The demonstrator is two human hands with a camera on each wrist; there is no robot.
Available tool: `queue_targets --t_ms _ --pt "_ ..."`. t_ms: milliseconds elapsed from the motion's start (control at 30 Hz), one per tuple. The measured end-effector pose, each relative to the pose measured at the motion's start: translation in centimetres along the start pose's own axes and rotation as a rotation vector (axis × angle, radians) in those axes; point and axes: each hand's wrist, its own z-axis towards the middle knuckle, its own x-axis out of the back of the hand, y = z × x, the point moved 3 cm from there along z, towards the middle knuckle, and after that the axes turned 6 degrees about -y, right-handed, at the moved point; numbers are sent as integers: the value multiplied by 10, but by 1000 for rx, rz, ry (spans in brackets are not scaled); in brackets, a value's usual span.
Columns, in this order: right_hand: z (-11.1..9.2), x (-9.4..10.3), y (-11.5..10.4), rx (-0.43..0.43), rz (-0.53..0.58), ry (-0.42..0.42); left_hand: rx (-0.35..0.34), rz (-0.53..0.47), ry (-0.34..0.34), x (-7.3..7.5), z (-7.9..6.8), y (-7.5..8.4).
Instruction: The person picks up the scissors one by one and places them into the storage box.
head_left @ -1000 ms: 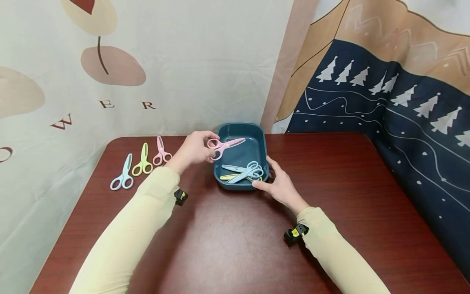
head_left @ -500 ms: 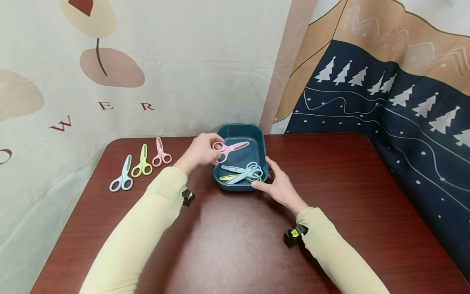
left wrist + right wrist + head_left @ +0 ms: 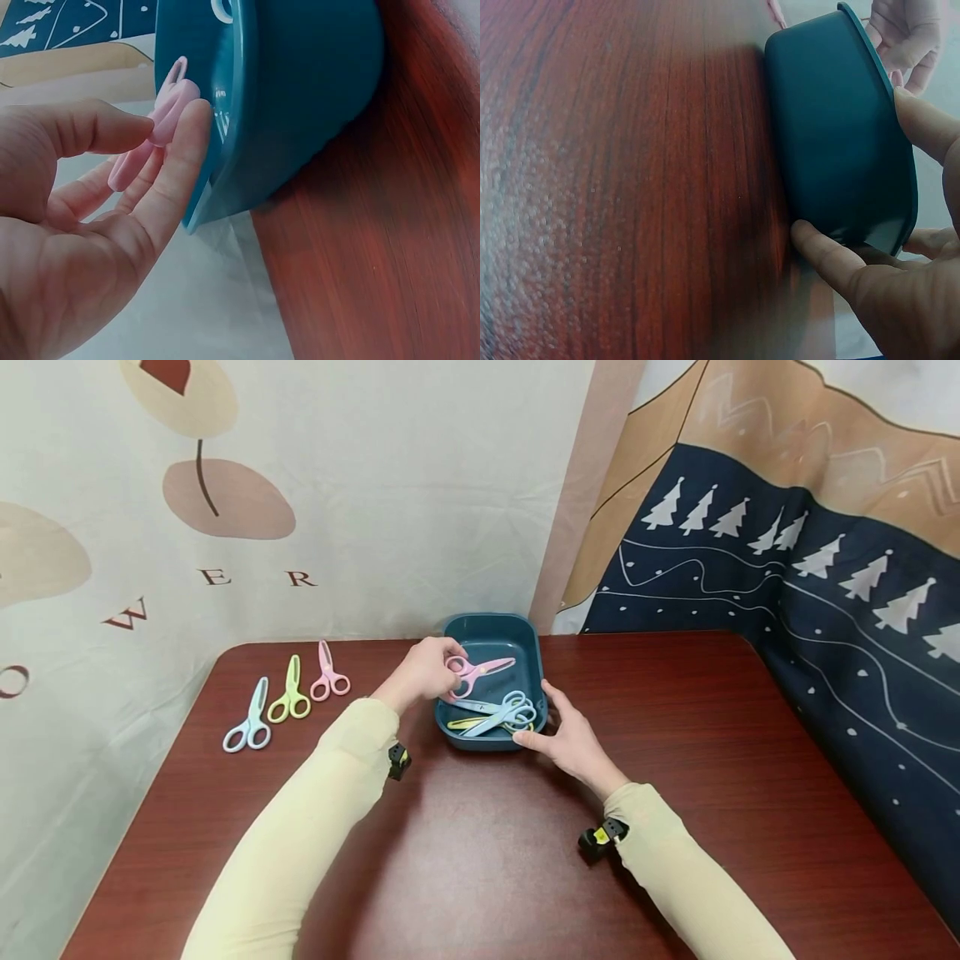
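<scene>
My left hand (image 3: 423,675) pinches a pair of pink scissors (image 3: 484,669) by the handle loops, with the blades pointing right over the dark teal plastic bin (image 3: 487,744). In the left wrist view thumb and fingers meet on the pink handle (image 3: 177,111), right beside the bin's rim. Light blue scissors (image 3: 495,718) lie crossed at the front of the bin, partly covering yellow-green scissors (image 3: 463,723). My right hand (image 3: 576,742) holds the bin's front right corner, thumb on the rim and fingers along the side wall (image 3: 840,135).
On the left of the brown table (image 3: 465,843) lie blue scissors (image 3: 251,718), yellow-green scissors (image 3: 291,693) and pink scissors (image 3: 327,673) in a slanting row. A pale printed cloth (image 3: 390,527) hangs behind the table, and a navy one (image 3: 697,560) at the right.
My left hand has moved right and slightly toward me, carrying the pink scissors farther over the bin, closer to the blue pair. The right hand stays on the bin.
</scene>
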Motion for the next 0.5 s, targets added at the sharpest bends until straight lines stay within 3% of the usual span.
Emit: queue_targets --t_ms 500 --pt "-1 0 0 7 3 6 63 -18 -56 -13 9 3"
